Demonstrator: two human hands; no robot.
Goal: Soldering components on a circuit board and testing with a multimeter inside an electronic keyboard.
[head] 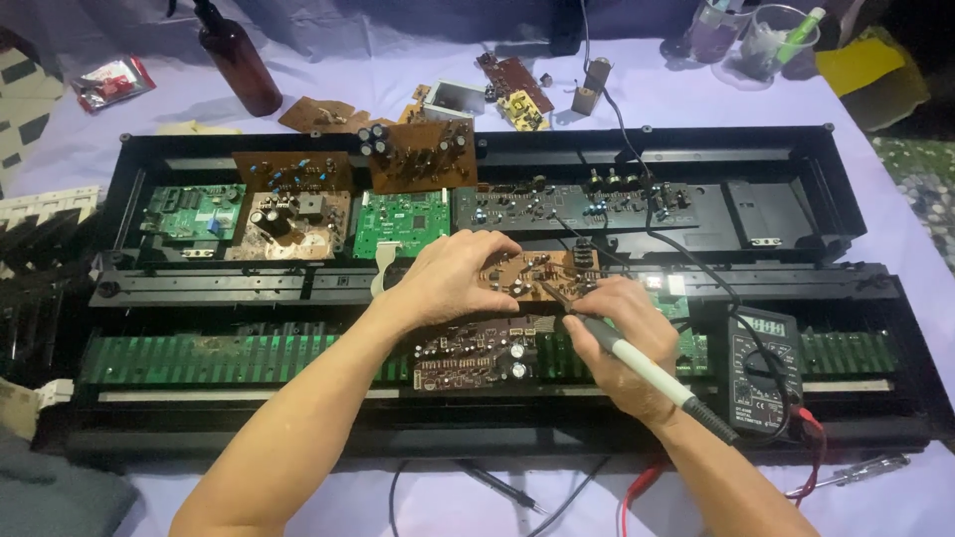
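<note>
Board: small brown circuit board (537, 273) — flat, rectangular, studded with tiny dark components, held over the middle of the open black keyboard chassis (796, 149).
Left hand: left hand (453, 276) arched from the left, fingers curled and clamped on the board's left edge.
Right hand: right hand (622, 338) closed in a pen grip on the soldering iron (622, 350).
Iron: slim white barrel, black rubbery handle end, metal tip slanting up-left onto the board.
Beneath: darker circuit board (473, 358) lying on the green key-contact strip (239, 356).
Right of hands: black multimeter (761, 373) — boxy, its red lead (642, 487) trailing over the lavender cloth (696, 109).
Far left: brown glass bottle (239, 62), upright.
</note>
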